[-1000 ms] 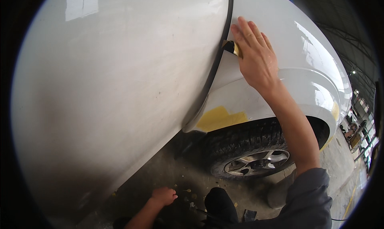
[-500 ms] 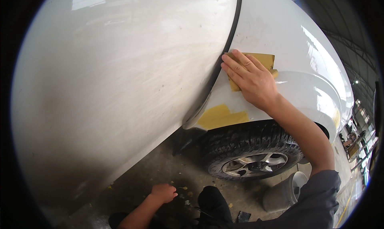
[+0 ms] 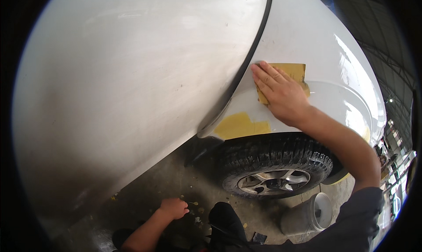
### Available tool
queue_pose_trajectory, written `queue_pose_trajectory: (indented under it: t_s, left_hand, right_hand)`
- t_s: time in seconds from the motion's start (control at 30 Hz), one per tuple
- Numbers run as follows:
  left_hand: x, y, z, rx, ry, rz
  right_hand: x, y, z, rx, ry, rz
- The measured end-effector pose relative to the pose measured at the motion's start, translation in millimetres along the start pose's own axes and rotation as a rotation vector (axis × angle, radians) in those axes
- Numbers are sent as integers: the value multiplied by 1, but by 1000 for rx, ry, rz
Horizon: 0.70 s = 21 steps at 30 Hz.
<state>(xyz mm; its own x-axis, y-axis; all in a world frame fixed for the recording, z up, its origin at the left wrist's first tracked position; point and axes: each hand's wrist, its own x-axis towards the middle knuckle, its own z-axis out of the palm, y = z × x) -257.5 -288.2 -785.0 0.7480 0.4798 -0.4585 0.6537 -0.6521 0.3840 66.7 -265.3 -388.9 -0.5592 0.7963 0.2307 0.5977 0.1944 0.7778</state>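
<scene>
My right hand [image 3: 285, 97] lies with its fingers stretched over a sheet of tan sandpaper [image 3: 295, 71], pressing it against the white car fender [image 3: 303, 36]. The fingertips are just right of the dark gap beside the white door [image 3: 132, 76]. Below the hand, a yellow patch [image 3: 242, 125] covers the fender's lower edge above the wheel arch. Low and to the left, over the floor, my left hand [image 3: 174, 208] is closed, away from the car. What its fingers hold, if anything, is hidden.
A black tire [image 3: 281, 153] with a silver wheel stands under the fender. To its lower right is a grey bucket [image 3: 301, 217] on the concrete floor. A small dark square piece [image 3: 259, 238] lies near my knee [image 3: 226, 221]. Bits of debris dot the floor.
My right hand and the sandpaper have shifted slightly right and down, a little farther from the door gap. The view has moved a bit, and my left hand sits slightly farther left.
</scene>
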Motion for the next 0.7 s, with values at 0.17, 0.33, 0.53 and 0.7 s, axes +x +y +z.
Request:
queue_pose_trajectory:
  t_s: [0.17, 0.33, 0.53, 0.7]
  left_hand:
    - [5, -10, 9, -19, 19, -25]
    - [10, -26, 27, 50, 9, -30]
    - [-11, 1, 6, 37, 39, -13]
    - [-4, -6, 12, 20, 27, -40]
  right_hand:
    - [19, -28, 15, 79, -160, -137]
    - [20, 23, 3, 82, -143, -179]
    - [9, -4, 19, 154, -132, -135]
    - [31, -27, 23, 118, -203, -241]
